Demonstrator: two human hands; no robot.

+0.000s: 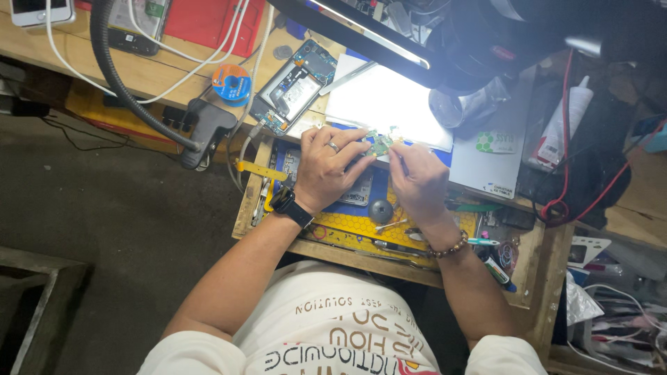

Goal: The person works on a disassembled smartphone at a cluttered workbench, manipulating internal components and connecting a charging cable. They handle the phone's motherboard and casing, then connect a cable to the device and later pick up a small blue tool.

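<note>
Lamp arm (361,35) close above hands

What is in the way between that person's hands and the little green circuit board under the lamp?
Nothing visible. The left hand and the right hand both already touch the small green circuit board, pinching it between their fingertips over the lit white pad. The opened phone lies off to the left hand's side, apart from them.

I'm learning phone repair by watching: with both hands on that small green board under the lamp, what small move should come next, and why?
Probably lower the small green circuit board onto the lit white pad to steady it. The left hand and right hand pinch it by its edges in mid-air, and the opened phone lies off to the side.
</note>
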